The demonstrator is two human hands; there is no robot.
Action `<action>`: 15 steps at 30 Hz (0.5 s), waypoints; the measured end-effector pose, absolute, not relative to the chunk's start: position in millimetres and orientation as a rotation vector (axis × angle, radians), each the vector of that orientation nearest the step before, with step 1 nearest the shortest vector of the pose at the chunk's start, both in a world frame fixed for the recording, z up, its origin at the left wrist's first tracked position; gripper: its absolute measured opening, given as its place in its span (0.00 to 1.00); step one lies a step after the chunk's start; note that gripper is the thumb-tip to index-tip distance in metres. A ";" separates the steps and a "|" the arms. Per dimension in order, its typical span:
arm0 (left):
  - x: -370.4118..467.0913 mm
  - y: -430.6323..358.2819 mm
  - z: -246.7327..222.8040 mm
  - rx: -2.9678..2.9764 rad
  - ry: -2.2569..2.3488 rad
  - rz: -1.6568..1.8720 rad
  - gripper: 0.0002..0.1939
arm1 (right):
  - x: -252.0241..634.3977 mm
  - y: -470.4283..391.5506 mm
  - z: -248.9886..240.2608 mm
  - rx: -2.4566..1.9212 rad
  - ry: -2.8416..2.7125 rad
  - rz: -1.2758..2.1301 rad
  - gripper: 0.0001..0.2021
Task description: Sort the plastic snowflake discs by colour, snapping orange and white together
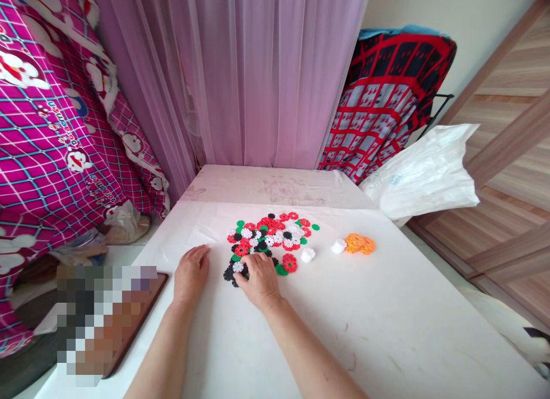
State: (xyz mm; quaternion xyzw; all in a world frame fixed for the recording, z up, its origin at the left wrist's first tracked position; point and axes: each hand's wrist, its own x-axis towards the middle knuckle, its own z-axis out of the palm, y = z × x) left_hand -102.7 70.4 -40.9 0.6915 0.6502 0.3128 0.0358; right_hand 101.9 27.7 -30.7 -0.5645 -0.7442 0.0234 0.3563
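Observation:
A pile of snowflake-shaped plastic discs in red, black, white and green lies on the white table. My right hand reaches over the near side of this pile, thumb and index finger apart beside a white disc and several black discs. Its other fingertips are partly hidden among the pieces. Just right of that hand lie a red disc and a green one. To the left of the pile, my left hand rests on the tabletop, fingers loosely bent and holding nothing visible.
Right of the pile sit two white clusters and an orange cluster. A brown-edged flat object, partly blurred out, lies at the table's left edge. A white plastic bag stands past the right edge; purple curtains hang behind.

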 end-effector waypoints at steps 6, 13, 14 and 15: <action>-98.9 69.1 -38.1 2.169 1.975 0.940 0.19 | 98.9 30.2 -36.6 -1.466 -1.907 0.055 0.09; -102.9 70.9 -39.0 2.188 1.955 0.927 0.19 | 130.1 22.7 -33.0 -1.410 -1.653 0.028 0.12; -103.2 71.1 -38.8 2.190 1.955 0.923 0.19 | 146.0 20.8 -30.6 -1.408 -1.614 0.009 0.11; -103.2 71.1 -38.4 2.192 1.955 0.921 0.19 | 164.2 18.8 -28.0 -1.432 -1.554 -0.020 0.11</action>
